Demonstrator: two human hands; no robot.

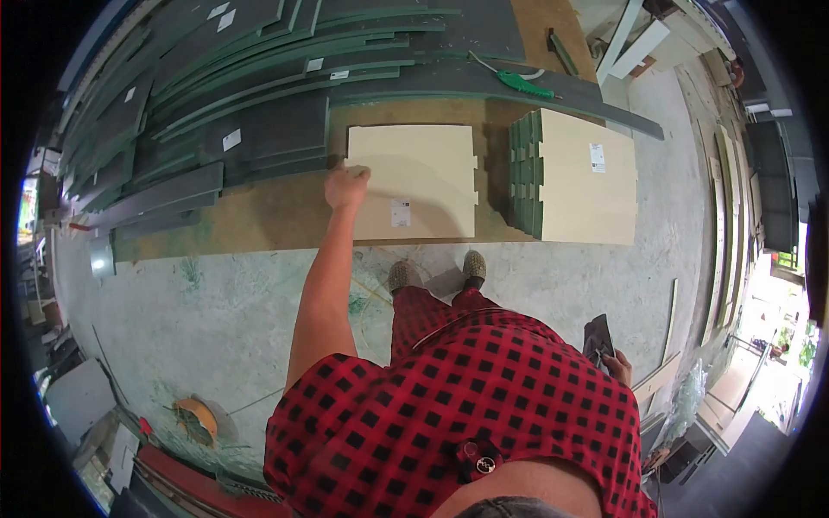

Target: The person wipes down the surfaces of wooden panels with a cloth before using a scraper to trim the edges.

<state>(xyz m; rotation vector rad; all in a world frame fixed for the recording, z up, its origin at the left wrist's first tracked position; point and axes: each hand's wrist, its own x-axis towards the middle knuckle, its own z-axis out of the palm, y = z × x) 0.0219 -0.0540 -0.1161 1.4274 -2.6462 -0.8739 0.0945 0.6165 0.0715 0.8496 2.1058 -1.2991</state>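
A person in a red-and-black checked shirt (484, 388) stands before a brown sheet (259, 211) that carries several panels. The left hand (347, 186) reaches out to the left edge of a cream panel (423, 177), which lies flat near the middle of the brown sheet, its near edge close to the person's shoes (399, 276). The left fingers are curled at that edge; whether they are clamped on the panel or merely rest against it cannot be told. A white label (401, 214) sits on the panel's near part.

The right hand (620, 368) is held low at the person's right side, well apart from the panels, its fingers closed around a dark object (597, 337) whose details are hard to make out.

To the right of the cream panel, with a gap between, stands a stack of cream panels (574, 186) with notched green edges. Dark boards (276, 129) lie in overlapping piles at the far left, and a green-handled tool (524, 84) rests on a long dark board at the far side.
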